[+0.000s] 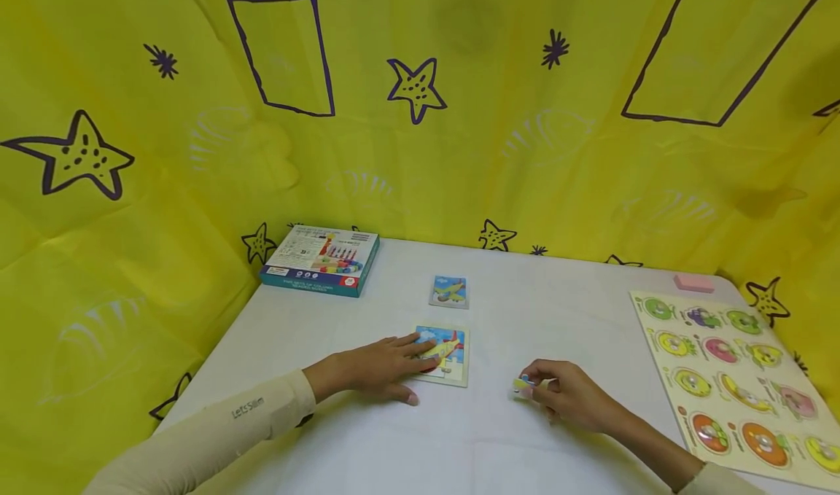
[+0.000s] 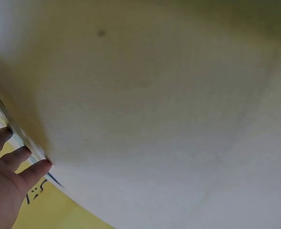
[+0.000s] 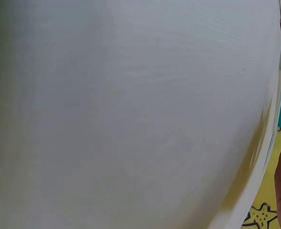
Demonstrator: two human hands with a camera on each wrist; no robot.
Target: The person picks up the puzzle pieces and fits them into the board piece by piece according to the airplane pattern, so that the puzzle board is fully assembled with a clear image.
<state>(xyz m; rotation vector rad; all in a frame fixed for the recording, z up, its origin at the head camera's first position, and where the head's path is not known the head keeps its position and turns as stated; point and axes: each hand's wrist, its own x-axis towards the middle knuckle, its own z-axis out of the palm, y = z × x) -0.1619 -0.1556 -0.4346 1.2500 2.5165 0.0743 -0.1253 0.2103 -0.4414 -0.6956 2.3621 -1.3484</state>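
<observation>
A square airplane jigsaw puzzle point(image 1: 454, 356) in a pale wooden tray lies on the white table in the head view. My left hand point(image 1: 387, 366) rests over its left part with fingers spread, hiding some of the picture; a pale bare patch shows low in the tray. To the right, my right hand point(image 1: 572, 399) pinches a small blue-and-yellow puzzle piece point(image 1: 523, 386) between thumb and fingers. Behind the tray lies a smaller square airplane picture point(image 1: 449, 291). The left wrist view catches my left fingers point(image 2: 34, 172) at its left edge.
A flat box point(image 1: 321, 258) with beads pictured on it sits at the back left. On the right lies a fruit knob puzzle board point(image 1: 705, 400), with a pink block point(image 1: 693, 283) behind it. A yellow cloth point(image 1: 459, 160) with drawn stars surrounds the table.
</observation>
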